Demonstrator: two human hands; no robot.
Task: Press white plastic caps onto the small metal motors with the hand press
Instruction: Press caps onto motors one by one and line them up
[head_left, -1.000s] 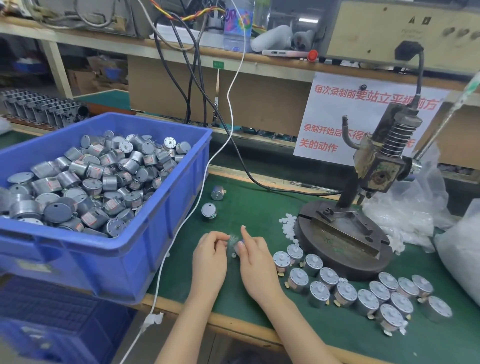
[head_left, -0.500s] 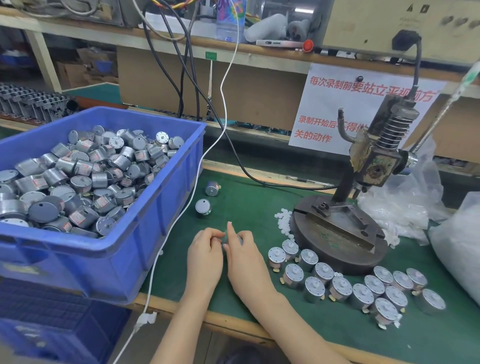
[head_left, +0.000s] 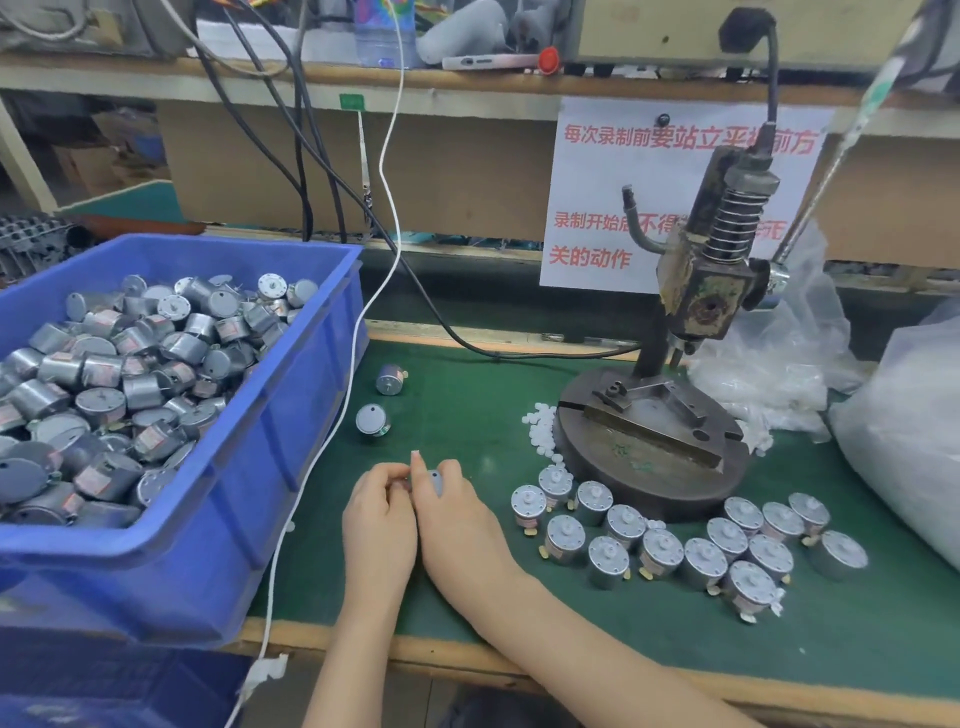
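Pinching one motor (head_left: 435, 482) between them over the green mat (head_left: 467, 415), left hand (head_left: 379, 514) and right hand (head_left: 457, 514) are likely starting a cap on it. The cap should be sitting square before going under the hand press (head_left: 696, 291).

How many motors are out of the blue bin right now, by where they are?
Grouped motors in front of the press: 15
Loose motors beside the bin: 2
Held motor, between left hand and right hand: 1
Total: 18
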